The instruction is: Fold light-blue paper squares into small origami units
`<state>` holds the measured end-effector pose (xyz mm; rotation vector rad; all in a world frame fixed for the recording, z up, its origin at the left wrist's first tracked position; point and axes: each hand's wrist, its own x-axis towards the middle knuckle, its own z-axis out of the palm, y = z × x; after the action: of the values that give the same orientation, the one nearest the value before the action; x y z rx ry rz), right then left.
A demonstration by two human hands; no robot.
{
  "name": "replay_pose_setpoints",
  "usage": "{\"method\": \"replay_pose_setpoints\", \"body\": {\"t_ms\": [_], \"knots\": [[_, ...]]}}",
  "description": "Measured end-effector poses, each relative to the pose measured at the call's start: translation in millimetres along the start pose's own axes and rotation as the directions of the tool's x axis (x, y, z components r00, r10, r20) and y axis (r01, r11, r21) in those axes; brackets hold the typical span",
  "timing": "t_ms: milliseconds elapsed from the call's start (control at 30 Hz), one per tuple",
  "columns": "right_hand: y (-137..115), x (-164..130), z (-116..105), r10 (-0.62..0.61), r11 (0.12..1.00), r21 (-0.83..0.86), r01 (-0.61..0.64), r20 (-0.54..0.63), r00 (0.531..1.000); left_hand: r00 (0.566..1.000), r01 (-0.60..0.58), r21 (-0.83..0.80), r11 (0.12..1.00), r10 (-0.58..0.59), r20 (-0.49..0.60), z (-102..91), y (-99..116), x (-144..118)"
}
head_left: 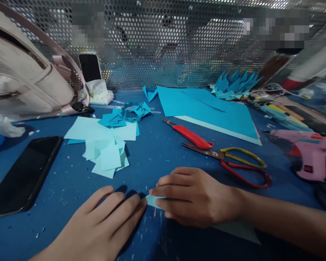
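Right hand (191, 195) fingers (163, 191) lie flat, pressing the pale blue paper piece (152, 200) onto the surface (157, 152); left hand (108, 221) fingers (130, 206) extended, tips at its corner, gripping nothing. Paper looks thin, light, floppy, creases easily; best pinched at an edge or corner. Scissors (233, 163) nearby.

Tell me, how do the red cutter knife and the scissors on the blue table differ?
The cutter knife is one straight piece with a ribbed, all-red handle; the scissors have two looped handles, one yellow, one red. The cutter knife lies farther from the hands, while the scissors lie nearer the right hand. The scissors' blades look closed and bare; only a short blade tip shows on the cutter knife. Both lie flat on the table, untouched.
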<state>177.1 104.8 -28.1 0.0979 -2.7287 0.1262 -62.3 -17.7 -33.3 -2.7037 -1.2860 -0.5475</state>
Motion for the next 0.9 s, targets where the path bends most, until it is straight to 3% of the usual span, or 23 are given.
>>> {"method": "replay_pose_setpoints", "body": {"t_ms": [167, 567, 733, 900], "knots": [[1, -2, 0, 0.032, 0.996, 0.082, -0.033, 0.021, 0.999, 0.994, -0.077, 0.022, 0.997, 0.075, 0.078, 2.3, 4, 0], [3, -2, 1, 0.104, 0.968, 0.23, -0.104, 0.012, 0.994, 0.99, -0.025, 0.062, 0.998, 0.016, 0.14, 3.9, 11, 5], [4, -2, 0, 0.1, 0.973, 0.206, -0.107, 0.046, 0.994, 0.994, -0.03, 0.048, 0.998, 0.024, 0.107, 2.3, 13, 6], [5, -3, 1, 0.076, 0.989, 0.119, -0.084, 0.076, 0.994, 0.972, 0.049, 0.034, 0.998, -0.056, 0.229, -5.8, 17, 8]]}}
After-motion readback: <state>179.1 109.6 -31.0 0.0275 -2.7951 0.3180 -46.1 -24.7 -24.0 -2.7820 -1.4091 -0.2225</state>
